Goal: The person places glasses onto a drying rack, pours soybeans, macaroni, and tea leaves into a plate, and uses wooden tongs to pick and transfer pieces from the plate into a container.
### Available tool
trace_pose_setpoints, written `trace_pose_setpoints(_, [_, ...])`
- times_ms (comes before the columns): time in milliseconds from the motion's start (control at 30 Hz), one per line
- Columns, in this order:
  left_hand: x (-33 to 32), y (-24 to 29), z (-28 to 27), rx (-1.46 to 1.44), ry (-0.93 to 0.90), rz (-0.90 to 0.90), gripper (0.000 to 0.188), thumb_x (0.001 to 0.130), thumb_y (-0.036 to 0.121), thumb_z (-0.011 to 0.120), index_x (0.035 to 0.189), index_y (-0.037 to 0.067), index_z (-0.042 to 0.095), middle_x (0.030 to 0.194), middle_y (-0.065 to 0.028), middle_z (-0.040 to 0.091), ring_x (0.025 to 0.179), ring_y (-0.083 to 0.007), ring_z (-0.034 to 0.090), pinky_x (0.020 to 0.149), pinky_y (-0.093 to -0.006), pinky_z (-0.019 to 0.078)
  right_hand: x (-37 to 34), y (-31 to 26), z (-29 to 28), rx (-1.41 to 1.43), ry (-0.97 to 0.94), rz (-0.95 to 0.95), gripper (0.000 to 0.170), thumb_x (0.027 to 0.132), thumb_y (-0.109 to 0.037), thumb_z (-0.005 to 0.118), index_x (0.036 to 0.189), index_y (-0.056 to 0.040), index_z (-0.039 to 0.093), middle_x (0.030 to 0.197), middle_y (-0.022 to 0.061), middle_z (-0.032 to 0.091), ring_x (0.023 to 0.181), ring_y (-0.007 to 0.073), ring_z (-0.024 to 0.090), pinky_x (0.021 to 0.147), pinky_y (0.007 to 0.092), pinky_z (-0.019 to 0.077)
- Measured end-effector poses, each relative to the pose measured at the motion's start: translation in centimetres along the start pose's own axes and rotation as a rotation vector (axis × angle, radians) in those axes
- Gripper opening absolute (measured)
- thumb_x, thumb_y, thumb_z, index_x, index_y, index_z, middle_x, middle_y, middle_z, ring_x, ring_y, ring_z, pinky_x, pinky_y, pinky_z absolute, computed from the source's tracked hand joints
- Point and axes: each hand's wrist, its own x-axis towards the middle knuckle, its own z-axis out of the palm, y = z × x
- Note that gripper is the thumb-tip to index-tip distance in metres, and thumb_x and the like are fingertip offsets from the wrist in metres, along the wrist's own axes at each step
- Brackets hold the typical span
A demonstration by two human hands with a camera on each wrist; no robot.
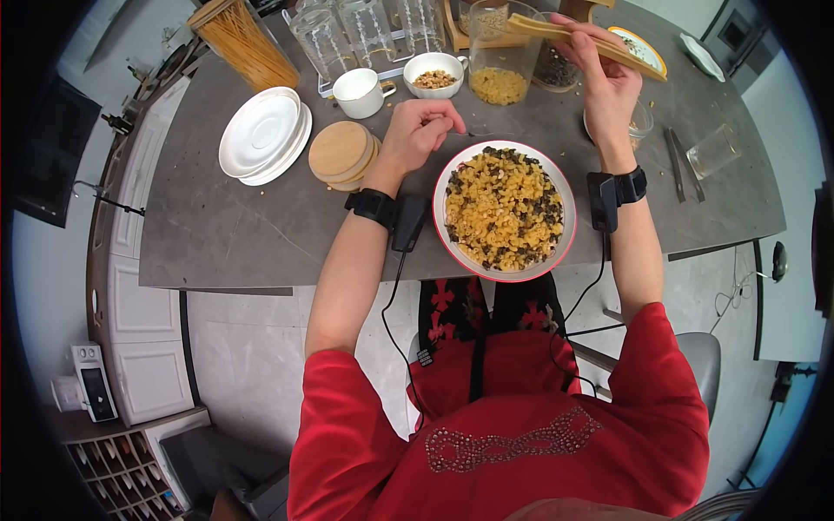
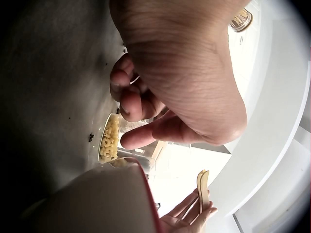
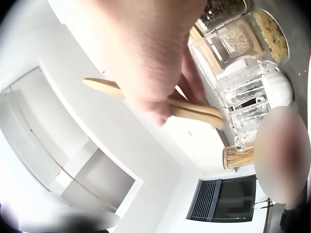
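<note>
Wooden tongs [image 1: 638, 66] [image 3: 201, 115] are held in the right hand [image 1: 611, 97] [image 3: 146, 58], raised above the far right of the table; the left wrist view also shows the tongs [image 2: 202, 190]. The left hand [image 1: 419, 135] [image 2: 180, 77], its fingers loosely bent and holding nothing, is just beyond the upper left of a red-rimmed white bowl [image 1: 440, 217] [image 2: 102, 201]. Yellow pasta pieces [image 1: 499, 204] lie in the bowl over and among dark bits. Between the hands stands a clear container with yellow pasta [image 1: 498, 87] at its bottom.
Left of the bowl are round wooden lids [image 1: 339, 149] and stacked white plates [image 1: 259, 132]. Behind them stand a white cup [image 1: 358, 94], a small bowl of brown pieces [image 1: 434, 82], glass mugs and a spaghetti jar [image 1: 243, 43]. Metal tongs [image 1: 676, 165] and a glass [image 1: 714, 154] lie at right.
</note>
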Motion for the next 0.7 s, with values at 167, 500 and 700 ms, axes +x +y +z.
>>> trace_pose_setpoints(167, [0.0,-0.3,0.1,0.001,-0.004,0.022,0.022,0.091,0.013,0.057,0.084,-0.001,0.073,0.058,0.0025,0.052,0.053,-0.0046,0.044,0.050,-0.0249,0.0297,0.2,0.9,-0.7,-0.012,0.012,0.114,0.025,0.105,-0.015,0.065,0.122,0.0030,0.068,0.120,0.0164,0.075,0.110,0.0219,0.072,0.098,0.0349,0.0604])
trace_pose_setpoints(500, [0.0,-0.2,0.1,0.025,0.007,0.007,0.024,0.093,0.015,0.056,0.086,-0.001,0.072,0.057,0.0037,0.049,0.052,-0.0037,0.043,0.051,-0.0233,0.0290,-1.2,-1.6,-0.2,-0.021,-0.743,0.521,0.016,0.100,-0.013,0.071,0.108,0.0011,0.073,0.103,0.0083,0.077,0.094,0.0132,0.073,0.084,0.0258,0.0575])
trace_pose_setpoints(700, [0.0,-0.2,0.0,0.031,0.001,0.006,0.024,0.093,0.015,0.056,0.086,-0.001,0.073,0.057,0.0034,0.050,0.052,-0.0039,0.044,0.051,-0.0231,0.0296,-2.2,-1.6,0.7,-0.055,-0.845,0.467,0.016,0.099,-0.011,0.073,0.109,0.0012,0.075,0.101,0.0043,0.077,0.092,0.0085,0.070,0.081,0.0242,0.0552])
